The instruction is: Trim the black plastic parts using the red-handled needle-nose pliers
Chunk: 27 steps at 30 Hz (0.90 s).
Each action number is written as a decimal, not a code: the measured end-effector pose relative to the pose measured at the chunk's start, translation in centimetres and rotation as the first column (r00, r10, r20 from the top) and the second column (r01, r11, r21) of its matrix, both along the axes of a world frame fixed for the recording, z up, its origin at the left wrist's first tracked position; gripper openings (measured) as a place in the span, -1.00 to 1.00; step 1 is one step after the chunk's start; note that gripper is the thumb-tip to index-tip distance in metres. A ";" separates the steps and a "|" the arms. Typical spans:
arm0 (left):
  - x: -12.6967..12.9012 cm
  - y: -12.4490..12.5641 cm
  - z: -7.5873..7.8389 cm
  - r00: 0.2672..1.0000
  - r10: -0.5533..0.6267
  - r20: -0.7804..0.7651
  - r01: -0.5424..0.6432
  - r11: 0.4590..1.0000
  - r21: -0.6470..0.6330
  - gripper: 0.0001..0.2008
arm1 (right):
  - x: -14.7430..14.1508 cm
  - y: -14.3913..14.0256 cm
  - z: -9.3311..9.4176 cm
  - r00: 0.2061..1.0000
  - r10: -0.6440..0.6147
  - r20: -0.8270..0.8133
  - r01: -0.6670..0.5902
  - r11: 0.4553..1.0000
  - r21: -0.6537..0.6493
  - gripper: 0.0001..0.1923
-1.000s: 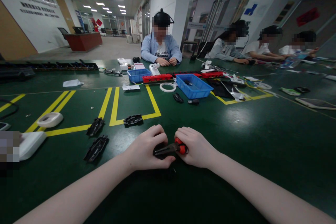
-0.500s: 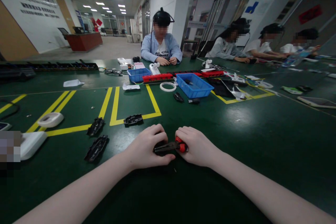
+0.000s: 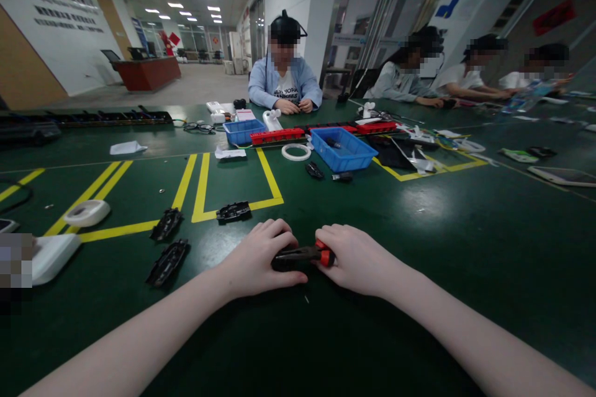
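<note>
In the middle of the head view, my right hand (image 3: 350,255) is closed round the red handles of a pair of pliers (image 3: 300,255). The dark jaws point left into the grasp of my left hand (image 3: 261,258). My left fingers are curled with the thumb below, round a dark piece at the jaws; its shape is mostly hidden. On the table to the left of my hands lie several black plastic shells, among them one upper shell (image 3: 233,211), another shell (image 3: 166,224) and a lower one (image 3: 167,262). A tiny sliver (image 3: 306,299) lies below my left thumb.
Beyond my hands stand a blue bin (image 3: 343,150) and a smaller blue bin (image 3: 244,131). A white ring (image 3: 296,152) and a black part (image 3: 314,170) lie nearby. A white oval part (image 3: 87,213) is at left. A person (image 3: 285,74) sits opposite; others sit right.
My right hand has shifted slightly right, and the red pliers handles show a little more. My left hand stays almost in place. The whole view has moved slightly.
</note>
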<state>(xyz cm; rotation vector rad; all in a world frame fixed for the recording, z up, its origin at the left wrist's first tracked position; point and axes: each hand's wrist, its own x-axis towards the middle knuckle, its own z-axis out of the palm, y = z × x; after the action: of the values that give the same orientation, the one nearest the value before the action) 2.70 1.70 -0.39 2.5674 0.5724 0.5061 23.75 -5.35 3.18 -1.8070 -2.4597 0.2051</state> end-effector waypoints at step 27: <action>-2.8 -5.2 3.9 0.889 0.023 0.458 -0.043 0.999 0.034 -0.71 | 2.6 1.7 -1.3 0.996 -0.070 -0.051 0.084 0.921 0.381 -0.91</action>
<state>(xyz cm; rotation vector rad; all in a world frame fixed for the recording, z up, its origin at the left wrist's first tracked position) -0.11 -3.52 3.56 2.3552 0.4355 1.1072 26.39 -3.61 1.89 -1.7032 -2.2019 -0.2327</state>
